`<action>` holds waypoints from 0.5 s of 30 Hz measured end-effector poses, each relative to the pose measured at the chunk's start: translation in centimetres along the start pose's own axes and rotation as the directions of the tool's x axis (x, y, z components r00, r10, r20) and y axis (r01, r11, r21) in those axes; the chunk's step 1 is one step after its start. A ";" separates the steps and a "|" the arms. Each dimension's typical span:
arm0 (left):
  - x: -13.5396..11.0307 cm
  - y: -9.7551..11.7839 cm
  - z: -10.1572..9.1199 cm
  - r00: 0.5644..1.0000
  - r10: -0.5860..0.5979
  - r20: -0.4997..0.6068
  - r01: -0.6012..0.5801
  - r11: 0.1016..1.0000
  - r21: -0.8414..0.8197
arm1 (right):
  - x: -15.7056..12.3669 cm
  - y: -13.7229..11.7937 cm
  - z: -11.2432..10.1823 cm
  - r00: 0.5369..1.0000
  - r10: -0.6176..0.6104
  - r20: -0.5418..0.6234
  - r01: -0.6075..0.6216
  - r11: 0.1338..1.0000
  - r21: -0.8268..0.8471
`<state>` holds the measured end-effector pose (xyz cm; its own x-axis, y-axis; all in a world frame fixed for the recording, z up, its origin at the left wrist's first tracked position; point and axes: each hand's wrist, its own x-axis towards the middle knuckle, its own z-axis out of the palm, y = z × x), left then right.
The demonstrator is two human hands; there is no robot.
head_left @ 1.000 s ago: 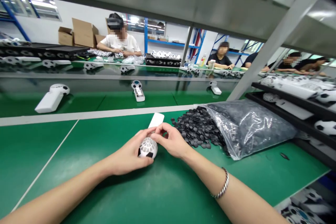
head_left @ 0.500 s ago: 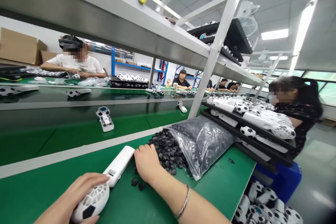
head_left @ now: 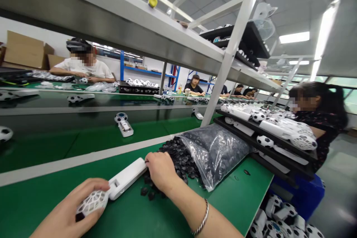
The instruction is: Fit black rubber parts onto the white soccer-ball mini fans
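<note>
My left hand [head_left: 72, 208] is wrapped round the head of a white football-patterned device [head_left: 126, 178], which looks like a handheld fan. Its ball-like head has a web of openings and a black patch, and its long handle points up and right. My right hand [head_left: 161, 169] bends over the near left side of a pile of small black pentagon pieces [head_left: 178, 154], close to the handle's end. Its fingers are curled, the tips mostly hidden; a dark speck shows at one fingertip. A clear plastic bag [head_left: 217, 148] full of black pieces lies behind, its mouth spilling the pile.
Beyond the pale strip, a conveyor belt [head_left: 92, 141] carries more devices, one open-backed [head_left: 123, 124]. Black trays [head_left: 279, 137] of devices are stacked at right, beside a slanting white post [head_left: 223, 78]. A blue bin [head_left: 309, 197] stands below. Several people sit around the line.
The left hand has turned the device's head slightly and shifted a little left. My right hand has moved slightly right at the pile. The open-backed device on the belt has travelled right.
</note>
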<state>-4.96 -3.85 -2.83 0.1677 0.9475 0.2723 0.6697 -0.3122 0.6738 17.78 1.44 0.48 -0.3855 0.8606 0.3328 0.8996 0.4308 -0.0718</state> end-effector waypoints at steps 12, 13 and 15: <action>0.0 2.5 -2.7 0.974 0.070 0.213 -0.067 0.997 -0.024 | -2.1 -4.4 0.2 0.943 -0.328 -0.059 0.252 0.588 0.768; -0.1 2.4 -2.7 0.973 0.077 0.215 -0.072 0.997 -0.031 | -2.2 -4.7 0.3 0.935 -0.351 -0.055 0.266 0.589 0.763; -0.2 2.5 -2.8 0.970 0.102 0.219 -0.096 0.995 -0.040 | -2.2 -5.1 0.4 0.927 -0.371 -0.060 0.289 0.601 0.745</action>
<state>-5.37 -5.03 0.70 0.3898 0.9027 0.1822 0.6213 -0.4038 0.6715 13.98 -2.57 -0.23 -0.6784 0.6217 0.3916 0.2769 0.7100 -0.6475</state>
